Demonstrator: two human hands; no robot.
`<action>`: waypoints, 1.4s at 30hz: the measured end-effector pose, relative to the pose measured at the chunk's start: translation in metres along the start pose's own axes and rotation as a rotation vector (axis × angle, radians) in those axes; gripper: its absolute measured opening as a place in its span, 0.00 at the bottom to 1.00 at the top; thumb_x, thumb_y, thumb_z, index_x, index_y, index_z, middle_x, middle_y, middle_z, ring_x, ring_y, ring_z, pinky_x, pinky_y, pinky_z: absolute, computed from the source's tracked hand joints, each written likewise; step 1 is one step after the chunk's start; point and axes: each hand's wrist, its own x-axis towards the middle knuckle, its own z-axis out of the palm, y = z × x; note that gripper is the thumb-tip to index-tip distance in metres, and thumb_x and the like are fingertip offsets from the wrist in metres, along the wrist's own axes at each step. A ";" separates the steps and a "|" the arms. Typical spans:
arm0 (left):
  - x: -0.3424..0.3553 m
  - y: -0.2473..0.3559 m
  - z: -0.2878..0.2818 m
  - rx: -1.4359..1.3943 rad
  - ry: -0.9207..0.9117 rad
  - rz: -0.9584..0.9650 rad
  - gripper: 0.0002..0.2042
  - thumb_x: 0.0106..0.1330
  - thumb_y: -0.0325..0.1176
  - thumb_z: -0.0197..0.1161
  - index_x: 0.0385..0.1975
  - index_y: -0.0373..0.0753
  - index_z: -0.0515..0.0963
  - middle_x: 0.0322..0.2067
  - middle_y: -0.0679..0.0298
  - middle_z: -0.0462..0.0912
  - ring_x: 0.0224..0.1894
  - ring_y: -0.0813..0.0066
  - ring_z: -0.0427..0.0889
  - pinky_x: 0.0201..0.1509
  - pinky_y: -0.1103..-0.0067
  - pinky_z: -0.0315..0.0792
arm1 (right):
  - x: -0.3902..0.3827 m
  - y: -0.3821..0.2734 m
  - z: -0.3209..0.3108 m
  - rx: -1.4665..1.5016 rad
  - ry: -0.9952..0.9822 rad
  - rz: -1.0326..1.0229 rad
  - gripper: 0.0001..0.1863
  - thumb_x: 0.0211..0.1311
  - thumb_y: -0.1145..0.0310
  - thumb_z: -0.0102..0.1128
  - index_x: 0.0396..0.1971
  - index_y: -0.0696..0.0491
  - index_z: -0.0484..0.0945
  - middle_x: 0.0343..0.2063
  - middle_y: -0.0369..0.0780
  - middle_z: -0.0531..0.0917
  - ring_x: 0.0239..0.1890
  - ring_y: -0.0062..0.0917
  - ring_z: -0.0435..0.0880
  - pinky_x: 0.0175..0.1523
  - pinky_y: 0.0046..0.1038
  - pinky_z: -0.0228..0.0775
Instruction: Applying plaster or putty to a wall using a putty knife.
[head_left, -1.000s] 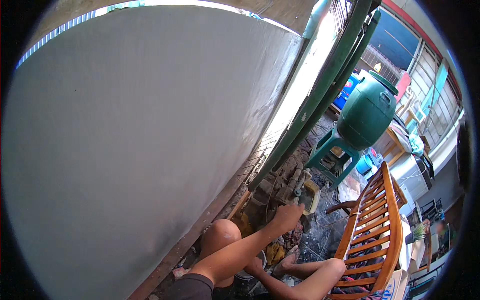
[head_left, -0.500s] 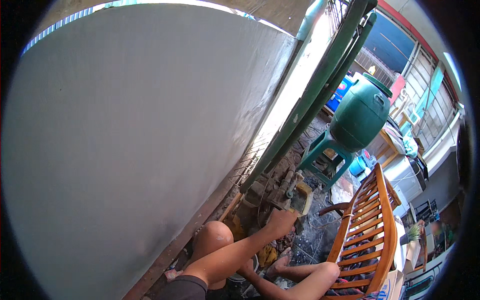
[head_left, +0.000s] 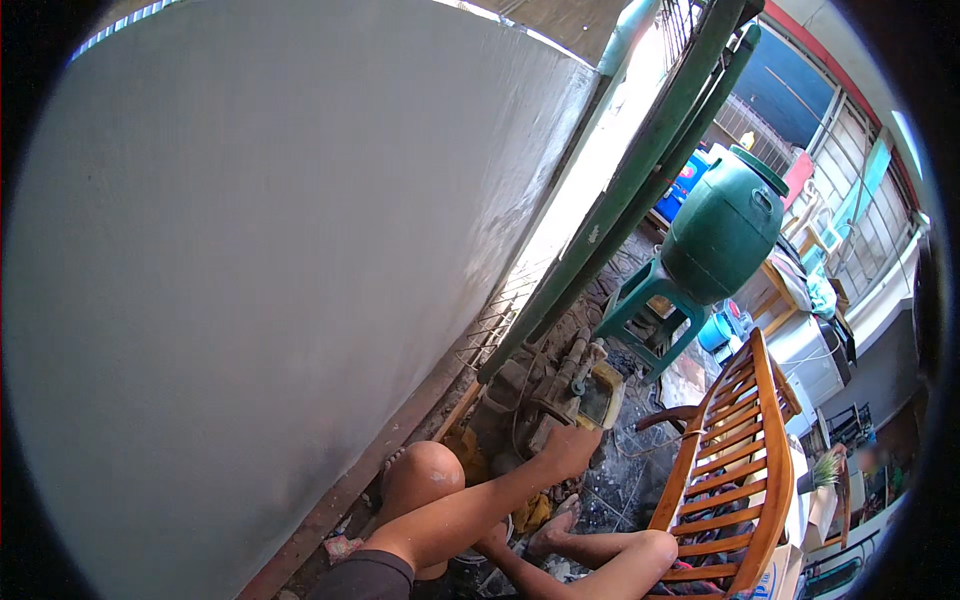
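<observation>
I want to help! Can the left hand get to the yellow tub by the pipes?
Probably yes. The left hand is stretched out right beside the yellow tub, at the rusty pipes, and nothing visible lies between them.

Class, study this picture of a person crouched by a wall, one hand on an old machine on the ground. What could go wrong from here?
1. The left hand rests on the grimy machine among its pipes; fingers could be pinched or scraped.
2. Bare feet stand on wet, littered ground; a slip or cut seems possible.
3. The wooden bench stands close behind, leaving little room to back away.
</observation>
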 end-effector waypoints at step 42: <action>0.011 -0.012 0.030 -0.010 0.019 0.049 0.13 0.54 0.22 0.57 0.40 0.36 0.67 0.32 0.49 0.80 0.36 0.48 0.81 0.35 0.57 0.72 | 0.005 0.029 -0.112 0.033 0.164 -0.272 0.16 0.55 0.53 0.57 0.29 0.51 0.79 0.23 0.45 0.82 0.28 0.43 0.82 0.31 0.43 0.73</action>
